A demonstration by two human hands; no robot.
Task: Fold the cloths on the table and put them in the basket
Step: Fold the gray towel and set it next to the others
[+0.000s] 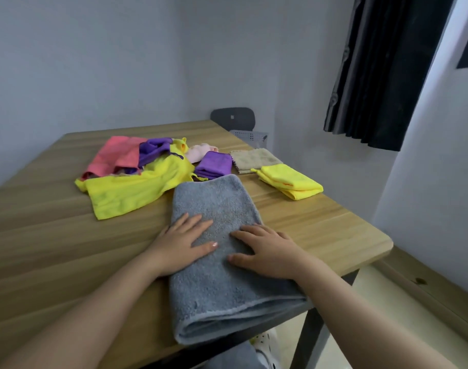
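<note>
Grey terry towel (216, 203), doubled into a long band, lies on the wood-grain table (54, 235) with its long axis running straight away from the person. Its near end, a rounded fold, hangs just over the table's front edge. Its far end touches the small folded purple cloth (214, 165). The left hand (185, 243) and right hand (267, 251) lie flat side by side across its middle, fingers straight and spread, pressing rather than gripping. Both ends are therefore equally shared between the hands, with the near end closer. A crosswise fold would probably bring that end up and away.

The towel looks thick, nubby and limp, with a stitched hem along the near right edge. The pale grey perforated plastic basket (250, 136) sits beyond the table's far right edge, nearer the right hand.
</note>
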